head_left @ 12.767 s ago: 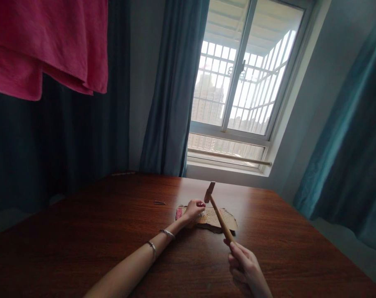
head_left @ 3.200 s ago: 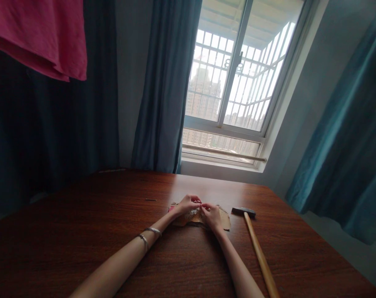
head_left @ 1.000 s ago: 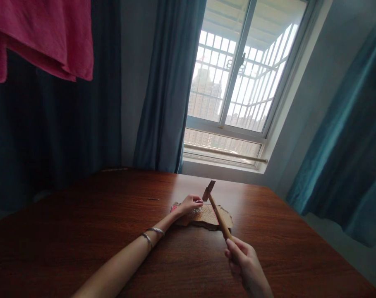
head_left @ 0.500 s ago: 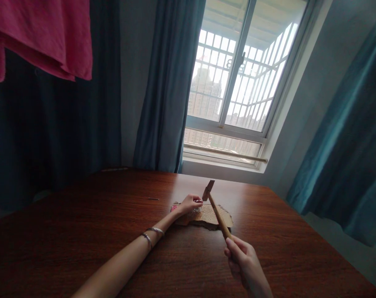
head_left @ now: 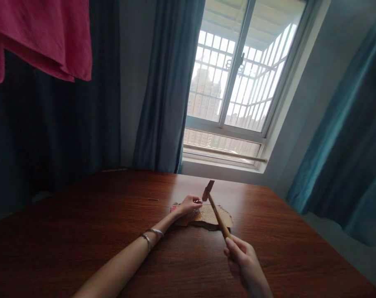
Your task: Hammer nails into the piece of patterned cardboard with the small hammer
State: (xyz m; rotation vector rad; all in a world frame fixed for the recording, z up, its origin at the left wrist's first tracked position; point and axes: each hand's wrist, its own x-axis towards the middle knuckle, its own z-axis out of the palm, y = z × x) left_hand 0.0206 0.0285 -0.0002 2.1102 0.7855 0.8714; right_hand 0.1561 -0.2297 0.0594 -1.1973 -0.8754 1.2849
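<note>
A torn piece of brown cardboard point(head_left: 210, 216) dotted with small holes lies on the dark wooden table point(head_left: 82, 244). My left hand point(head_left: 189, 204) rests on its left part, fingers pinched on something too small to make out. My right hand point(head_left: 242, 258) is closed round the wooden handle of a hammer point(head_left: 215, 209). The hammer's metal head is raised just above and right of my left fingertips. Two bracelets circle my left wrist.
A small dark nail-like object point(head_left: 152, 199) lies on the table left of the cardboard. Beyond the table are a barred window point(head_left: 234, 78) and blue curtains point(head_left: 166, 87). Pink cloth point(head_left: 41, 37) hangs at the upper left. The table's right edge runs close to my right hand.
Three seconds ago both hands were on the cardboard and the hammer lay on the table. My right hand has since picked it up; over the last second the raised hammer has barely moved.
</note>
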